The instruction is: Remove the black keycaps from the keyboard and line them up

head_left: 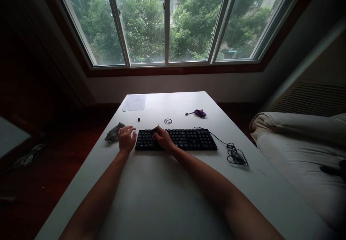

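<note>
Two bare arms reach up from the bottom of the frame to a black keyboard (183, 139) that lies across the middle of the white surface (162, 196). The right hand (163, 138) rests on the left part of the keyboard, its fingers closed around a thin tool (156, 127) whose tip pokes out toward the upper left, above the top row of keys. What kind of tool it is cannot be told. The left hand (126, 137) lies flat on the surface just beside the keyboard's left end, fingers loosely spread and holding nothing. A crumpled grey cloth (114, 133) sits just left of that hand.

Beyond the keyboard, toward the centre of the frame, lie a small black keycap (138, 119), a round ring (168, 121) and, further right, a purple object (200, 113) with a dark handle. A sheet of paper (134, 102) rests at the far left corner of the surface. The keyboard's cable (236, 156) trails off its right end into a loose coil.
</note>
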A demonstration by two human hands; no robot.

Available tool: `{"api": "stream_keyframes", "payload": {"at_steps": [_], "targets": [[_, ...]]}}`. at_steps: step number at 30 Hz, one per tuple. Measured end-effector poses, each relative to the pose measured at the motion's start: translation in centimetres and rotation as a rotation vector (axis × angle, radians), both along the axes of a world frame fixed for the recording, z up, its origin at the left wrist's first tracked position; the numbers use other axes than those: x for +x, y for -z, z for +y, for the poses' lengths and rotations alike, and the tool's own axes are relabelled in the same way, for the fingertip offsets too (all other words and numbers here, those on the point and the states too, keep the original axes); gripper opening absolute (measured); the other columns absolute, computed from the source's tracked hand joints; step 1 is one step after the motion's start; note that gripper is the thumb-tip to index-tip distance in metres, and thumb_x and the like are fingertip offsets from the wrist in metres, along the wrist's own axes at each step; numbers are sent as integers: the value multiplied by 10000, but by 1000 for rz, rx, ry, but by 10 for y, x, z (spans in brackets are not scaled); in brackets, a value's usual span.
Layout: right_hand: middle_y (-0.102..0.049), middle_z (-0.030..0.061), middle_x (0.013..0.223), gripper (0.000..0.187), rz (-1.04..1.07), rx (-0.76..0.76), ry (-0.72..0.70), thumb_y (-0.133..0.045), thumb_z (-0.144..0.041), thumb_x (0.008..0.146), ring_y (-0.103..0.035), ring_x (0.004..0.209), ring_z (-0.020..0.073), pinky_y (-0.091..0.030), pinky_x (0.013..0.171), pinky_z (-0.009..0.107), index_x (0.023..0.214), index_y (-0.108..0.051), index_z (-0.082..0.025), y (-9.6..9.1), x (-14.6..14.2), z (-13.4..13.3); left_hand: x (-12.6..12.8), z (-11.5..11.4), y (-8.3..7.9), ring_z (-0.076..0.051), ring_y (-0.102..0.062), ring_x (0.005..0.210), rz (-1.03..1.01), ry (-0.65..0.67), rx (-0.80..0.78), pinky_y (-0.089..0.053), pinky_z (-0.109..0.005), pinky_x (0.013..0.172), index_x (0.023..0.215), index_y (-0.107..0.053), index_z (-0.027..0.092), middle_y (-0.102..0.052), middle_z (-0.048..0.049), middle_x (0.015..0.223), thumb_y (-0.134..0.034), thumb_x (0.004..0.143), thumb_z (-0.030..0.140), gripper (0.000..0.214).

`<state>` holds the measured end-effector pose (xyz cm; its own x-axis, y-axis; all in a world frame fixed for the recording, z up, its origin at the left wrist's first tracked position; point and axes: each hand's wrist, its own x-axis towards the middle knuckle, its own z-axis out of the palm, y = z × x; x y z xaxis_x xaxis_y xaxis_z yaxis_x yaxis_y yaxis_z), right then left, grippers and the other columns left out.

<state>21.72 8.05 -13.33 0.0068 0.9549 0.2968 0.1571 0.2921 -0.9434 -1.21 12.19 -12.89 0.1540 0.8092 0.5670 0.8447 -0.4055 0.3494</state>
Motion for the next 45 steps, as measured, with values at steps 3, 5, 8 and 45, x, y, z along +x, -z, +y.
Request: {"api": "stream_keyframes", "payload": {"at_steps": [3,5,8,45], "targets": [[-669,-9,707,190,-15,6,4,-558,-356,862,-647,648,169,-491,644,277,973,-616,-213,0,1,-1,-9,5,3,-330,-390,1384,82,-114,-5,-134,-561,1211,1179,-681,208,-587,-108,1368,-474,930,312,340],[-672,-11,702,192,-35,3,4,-557,-358,864,-636,639,165,-492,646,278,977,-620,-216,0,1,-1,-16,11,9,-347,-430,1341,139,-143,-112,-181,-572,1181,1231,-663,202,-575,-129,1386,-495,915,339,383],[-677,-13,704,192,-52,5,2,-560,-358,867,-635,643,165,-497,656,279,986,-625,-223,1,2,0,-24,19,16,-347,-510,1238,214,-129,-234,-274,-541,1127,1241,-659,198,-592,-139,1364,-507,902,392,419],[-668,-9,856,340,296,-97,31,-591,-457,814,-650,594,136,-515,538,251,994,-392,-248,-2,7,33,-2,23,16,-271,-470,1365,9,395,-281,-358,-464,1180,1351,-587,264,-499,-38,1501,-534,858,258,496]]}}
